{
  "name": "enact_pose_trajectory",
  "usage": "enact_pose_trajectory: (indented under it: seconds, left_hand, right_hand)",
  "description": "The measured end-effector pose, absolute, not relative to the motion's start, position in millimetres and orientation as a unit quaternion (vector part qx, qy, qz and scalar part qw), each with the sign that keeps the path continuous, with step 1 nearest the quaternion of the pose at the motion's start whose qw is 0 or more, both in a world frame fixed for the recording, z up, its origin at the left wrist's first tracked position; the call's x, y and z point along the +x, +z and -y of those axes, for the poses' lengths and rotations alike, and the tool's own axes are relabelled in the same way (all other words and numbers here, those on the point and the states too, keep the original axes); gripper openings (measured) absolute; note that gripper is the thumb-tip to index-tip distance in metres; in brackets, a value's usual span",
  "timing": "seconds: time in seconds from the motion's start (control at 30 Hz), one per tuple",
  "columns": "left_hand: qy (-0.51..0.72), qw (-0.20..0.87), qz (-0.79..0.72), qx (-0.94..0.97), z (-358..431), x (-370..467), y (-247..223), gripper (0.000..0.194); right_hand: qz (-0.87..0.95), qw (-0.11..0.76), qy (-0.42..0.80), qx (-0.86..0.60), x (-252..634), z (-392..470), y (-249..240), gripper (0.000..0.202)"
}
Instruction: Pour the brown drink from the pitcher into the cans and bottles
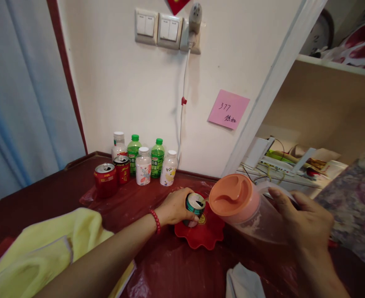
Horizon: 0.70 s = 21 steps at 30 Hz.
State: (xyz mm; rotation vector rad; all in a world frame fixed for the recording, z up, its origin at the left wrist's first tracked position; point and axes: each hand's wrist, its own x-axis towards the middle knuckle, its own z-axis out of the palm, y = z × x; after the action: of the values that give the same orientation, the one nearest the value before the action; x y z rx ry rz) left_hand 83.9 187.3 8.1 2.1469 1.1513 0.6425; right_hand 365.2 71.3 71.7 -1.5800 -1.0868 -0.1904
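the left hand (pixel 176 207), a red bead bracelet (pixel 155 221) on its wrist, is wrapped around a green-and-silver opened drink can (pixel 195 208) that stands tilted on a red scalloped plastic plate (pixel 205 236) on the dark red table (pixel 45 198). the right hand (pixel 303 223) is closed on the handle side of a clear plastic pitcher with an orange lid (pixel 236 196), held tipped toward the can, its spout just beside the can's top. behind, against the white wall, stand two red cans (pixel 106 179) and a cluster of small bottles (pixel 145 159). a yellow cloth (pixel 45 248) lies near the left forearm.
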Motion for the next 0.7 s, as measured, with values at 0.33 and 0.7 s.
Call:
enact_pose_trajectory:
  seconds: [0.33, 0.7]
  left_hand:
    - [0.235, 0.305, -0.437, 0.813, -186.9, 83.2, 9.8, 0.068]
    - [0.242, 0.306, -0.433, 0.813, -188.0, 83.2, 7.4, 0.07]
  right_hand:
    - [0.457, 0.581, -0.063, -0.67, 363.6, -70.8, 72.3, 0.066]
    - [0.458, 0.574, -0.079, -0.674, 363.3, -72.2, 71.4, 0.067]
